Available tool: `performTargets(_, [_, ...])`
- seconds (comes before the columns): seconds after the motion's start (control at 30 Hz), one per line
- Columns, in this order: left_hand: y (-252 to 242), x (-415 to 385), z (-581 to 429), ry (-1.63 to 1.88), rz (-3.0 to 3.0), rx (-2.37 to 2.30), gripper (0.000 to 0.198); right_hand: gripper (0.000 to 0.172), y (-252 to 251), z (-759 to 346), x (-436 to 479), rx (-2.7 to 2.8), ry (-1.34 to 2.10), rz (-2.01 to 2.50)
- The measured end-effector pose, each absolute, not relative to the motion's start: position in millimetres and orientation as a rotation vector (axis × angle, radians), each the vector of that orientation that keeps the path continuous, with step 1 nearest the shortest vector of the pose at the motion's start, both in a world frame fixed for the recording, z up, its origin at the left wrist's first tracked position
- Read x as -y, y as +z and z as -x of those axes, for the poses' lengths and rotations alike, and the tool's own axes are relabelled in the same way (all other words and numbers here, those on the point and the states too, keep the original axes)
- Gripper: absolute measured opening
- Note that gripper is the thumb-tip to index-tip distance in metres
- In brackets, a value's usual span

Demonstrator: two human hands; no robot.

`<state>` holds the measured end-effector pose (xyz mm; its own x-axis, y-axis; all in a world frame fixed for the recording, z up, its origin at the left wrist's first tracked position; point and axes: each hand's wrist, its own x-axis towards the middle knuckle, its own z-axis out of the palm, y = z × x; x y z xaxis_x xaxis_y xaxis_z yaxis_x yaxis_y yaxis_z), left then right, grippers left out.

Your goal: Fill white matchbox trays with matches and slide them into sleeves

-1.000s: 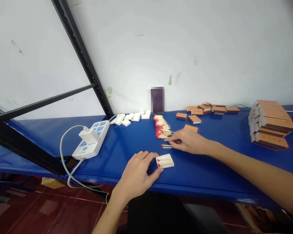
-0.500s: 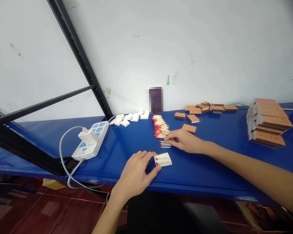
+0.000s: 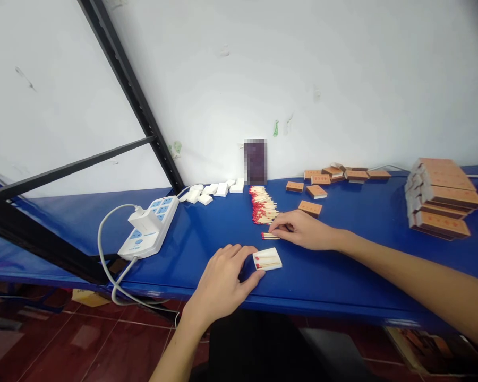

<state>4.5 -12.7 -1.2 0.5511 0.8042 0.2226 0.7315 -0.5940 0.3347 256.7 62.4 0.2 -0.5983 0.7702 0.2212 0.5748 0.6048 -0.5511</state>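
Observation:
My left hand [image 3: 223,281] rests on the blue table [image 3: 342,265], thumb and fingers pinching the left edge of a small white matchbox tray [image 3: 268,260] with a few red-tipped matches in it. My right hand [image 3: 302,229] lies palm down just beyond the tray, its fingertips closed on a small bunch of matches [image 3: 269,236] lying on the table. Behind that runs a long row of red-tipped matches [image 3: 263,207].
White empty trays [image 3: 213,192] and a white power strip [image 3: 149,225] with a cable sit at the left. Orange matchbox sleeves [image 3: 334,178] lie at the back, a stack of orange packs [image 3: 442,204] at the right. A black shelf frame [image 3: 123,95] slants at left.
My right hand's fingertips have gathered the loose matches into a tighter bunch and shifted slightly left. My left hand and the tray have stayed in place.

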Motion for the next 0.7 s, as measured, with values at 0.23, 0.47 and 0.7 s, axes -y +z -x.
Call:
performTargets(0.23, [-2.1,12.0,-4.4,0.533,-2.586,-1.295,0.029,0.027,-4.8,-252.4,-62.9,2.37,0.512,1.147])
performTargets(0.47, [-1.3,11.6,-5.2,0.499,-2.571,-1.3,0.028,0.027,-1.6,-250.8,-60.8,2.35,0.556,1.179])
performTargets(0.7, [-1.3,11.7,-5.0,0.504,-2.579,-1.293,0.027,0.029,-5.2,-251.1,-62.3,2.333,0.537,1.153])
